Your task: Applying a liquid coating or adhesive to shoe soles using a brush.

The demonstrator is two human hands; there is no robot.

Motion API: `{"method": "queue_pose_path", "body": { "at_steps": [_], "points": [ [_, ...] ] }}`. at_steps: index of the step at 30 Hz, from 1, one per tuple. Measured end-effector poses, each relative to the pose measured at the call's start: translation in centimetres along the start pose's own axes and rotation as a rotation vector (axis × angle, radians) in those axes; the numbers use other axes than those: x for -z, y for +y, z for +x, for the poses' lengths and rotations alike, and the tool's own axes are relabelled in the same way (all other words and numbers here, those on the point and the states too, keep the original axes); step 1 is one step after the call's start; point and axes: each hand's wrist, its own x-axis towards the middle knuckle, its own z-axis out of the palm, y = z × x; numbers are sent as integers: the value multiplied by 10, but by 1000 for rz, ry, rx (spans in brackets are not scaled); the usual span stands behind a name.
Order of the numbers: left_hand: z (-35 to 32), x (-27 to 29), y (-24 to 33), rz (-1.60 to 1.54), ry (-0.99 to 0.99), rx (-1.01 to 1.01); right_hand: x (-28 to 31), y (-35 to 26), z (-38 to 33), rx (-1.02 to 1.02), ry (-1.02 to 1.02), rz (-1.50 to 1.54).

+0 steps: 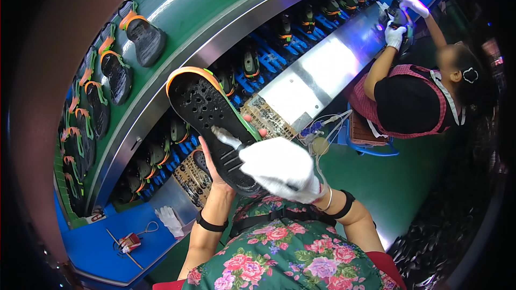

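I see the shoe [201, 99] held before the apron [322, 260]: my left hand [216, 178] clasps its edges from beneath; my gloved right hand [279, 167] covers its near end, pinching what I can't tell. Beyond, the green belt [188, 27] bears more shoes [146, 41].

You can see dark printed capitals on the brown sheet [275, 122] covering the metal bench [301, 96]; marks on the nearer brown patterned sheet [188, 181] are unreadable.
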Motion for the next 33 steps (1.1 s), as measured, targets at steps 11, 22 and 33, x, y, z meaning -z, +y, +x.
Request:
{"method": "queue_pose_path", "body": {
  "at_steps": [11,22,33],
  "points": [
    [4,-13,-6,-107,-163,49,8,-12,-19,18,-140,-110],
    [23,-11,-6,-137,-246,130,10,-13,-17,170,-176,-39],
    [29,-17,-16,-114,-131,-52,20,-4,-29,-63,-135,269]
  ]
}}
